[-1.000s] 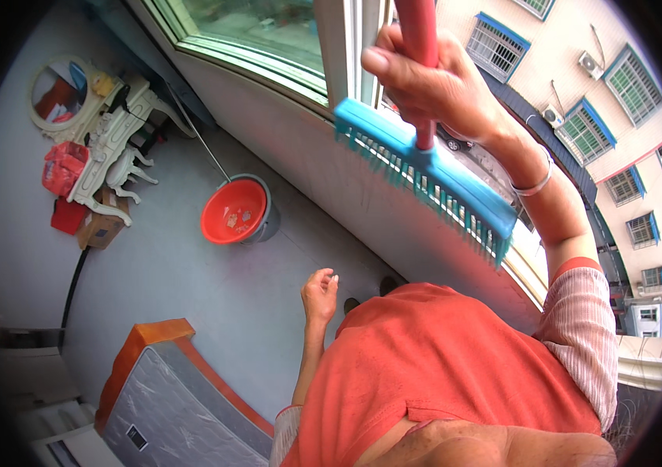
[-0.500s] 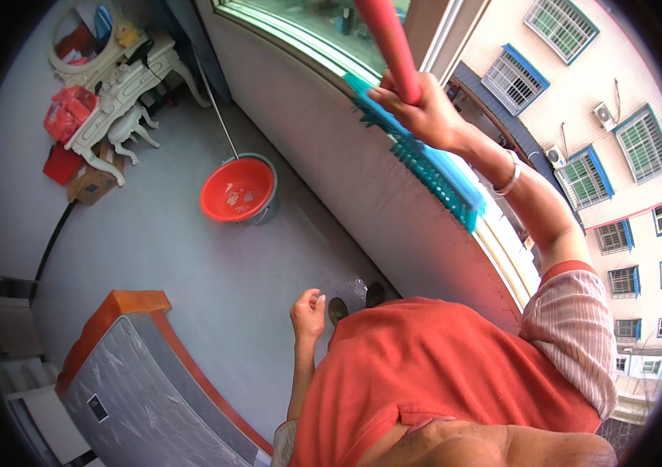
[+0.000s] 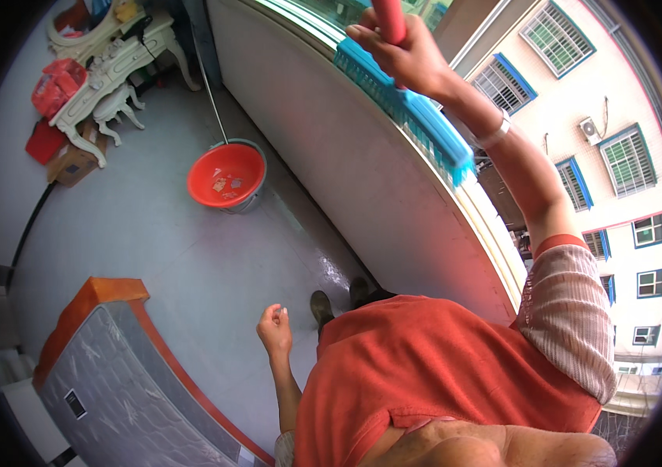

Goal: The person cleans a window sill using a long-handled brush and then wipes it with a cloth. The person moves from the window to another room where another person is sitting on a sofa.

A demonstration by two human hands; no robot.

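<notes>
Wrapped tight around a red handle (image 3: 390, 22), the right hand (image 3: 412, 58) squeezes it with bent fingers, as I see it from far away. Now I look from left to right. Far to the left of the grip, a red bag (image 3: 58, 84) sits on a white table (image 3: 126, 64) with curvy legs. Low and far left of the grip is a grey mattress (image 3: 128, 373) with an orange edge (image 3: 117, 289). Nearer to the grip, but well to its left, a red basin (image 3: 205, 183) sits on a grey bucket (image 3: 251, 204) (some pale bits lie in it). Lower left of the grip, the left hand (image 3: 275, 331) is in the air, its fingers loosely curled. Just under the grip is the blue brush head (image 3: 433, 128) on that handle, slanting down to the right along the top of a low wall (image 3: 346, 156). I can't tell if its bristles touch the ledge (image 3: 494, 237). Right of the grip, outside, I see a pale building (image 3: 572, 97).
</notes>
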